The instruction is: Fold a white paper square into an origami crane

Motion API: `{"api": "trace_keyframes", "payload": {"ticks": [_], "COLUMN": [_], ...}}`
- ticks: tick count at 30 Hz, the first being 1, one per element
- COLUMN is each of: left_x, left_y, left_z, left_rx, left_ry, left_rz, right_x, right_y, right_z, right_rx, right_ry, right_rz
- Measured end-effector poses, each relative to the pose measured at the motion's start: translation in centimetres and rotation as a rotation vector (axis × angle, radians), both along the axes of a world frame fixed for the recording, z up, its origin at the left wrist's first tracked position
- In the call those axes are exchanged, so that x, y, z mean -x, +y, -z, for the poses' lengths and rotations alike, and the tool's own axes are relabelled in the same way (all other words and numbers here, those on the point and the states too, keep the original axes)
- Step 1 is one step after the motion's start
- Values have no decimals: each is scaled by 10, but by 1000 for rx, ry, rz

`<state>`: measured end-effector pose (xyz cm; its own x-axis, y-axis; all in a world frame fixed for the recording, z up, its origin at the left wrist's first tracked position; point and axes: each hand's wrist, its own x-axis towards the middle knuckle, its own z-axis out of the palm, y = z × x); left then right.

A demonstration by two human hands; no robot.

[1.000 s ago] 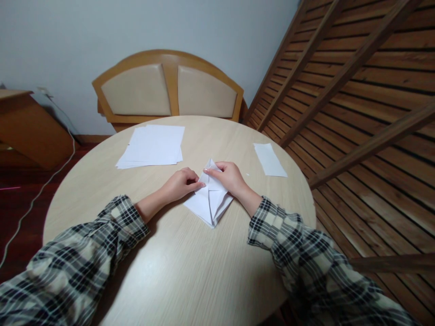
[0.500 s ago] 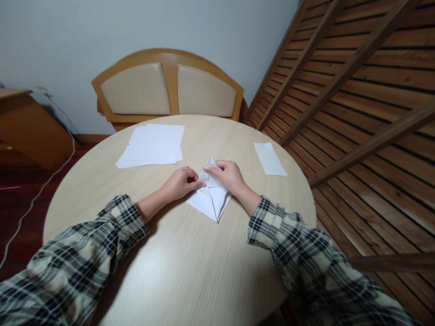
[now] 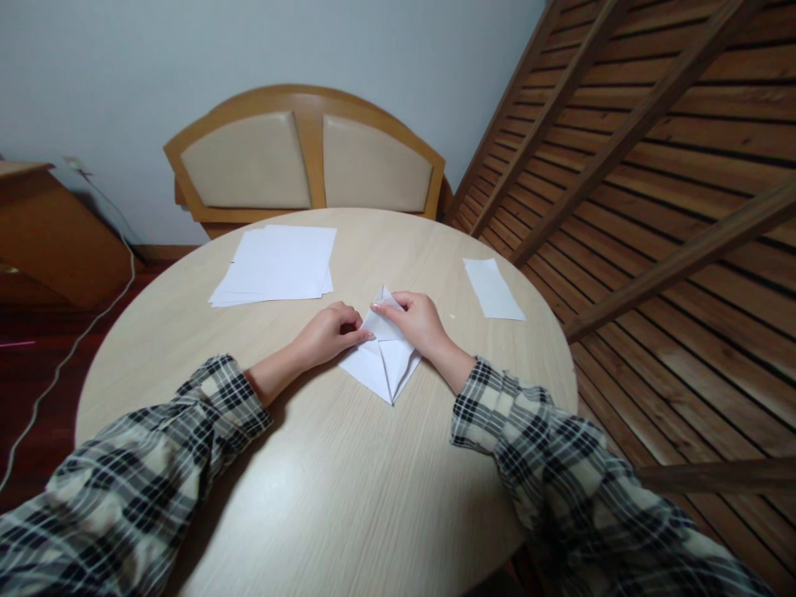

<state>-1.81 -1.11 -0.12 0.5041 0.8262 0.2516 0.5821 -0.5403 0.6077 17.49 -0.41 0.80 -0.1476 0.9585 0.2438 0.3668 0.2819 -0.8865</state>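
A folded sheet of white paper (image 3: 371, 371) lies on the round table, shaped like a diamond with one corner pointing toward me. Creases run down its middle, and the lower right layers stand slightly apart. My left hand (image 3: 332, 333) pinches its left edge between thumb and curled fingers. Higher up, my right hand (image 3: 418, 322) grips the upper right side, its thumb lying over the top flap near the far tip. The fingertips under the paper are hidden on both sides.
Several loose white sheets (image 3: 279, 264) lie stacked at the back left of the pale round table (image 3: 298, 489). A narrow paper strip (image 3: 493, 288) is at the right, with a tiny white scrap nearby. Behind stands a padded headboard (image 3: 314, 153); wooden slats (image 3: 652, 249) slope at the right.
Both hands keep nearly the same hold on the paper. The whole view has shifted very slightly, and the paper's near corner sits a touch further left.
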Motion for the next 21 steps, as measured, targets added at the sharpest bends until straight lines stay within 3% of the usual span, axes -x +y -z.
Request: {"api": "trace_keyframes", "payload": {"ticks": [21], "left_x": [-6], "left_y": [1], "left_z": [1], "left_rx": [-99], "left_ry": [129], "left_rz": [2], "right_x": [0], "right_y": [-1], "right_z": [2], "right_rx": [-11], "right_ry": [-2], "right_rz": [14]}}
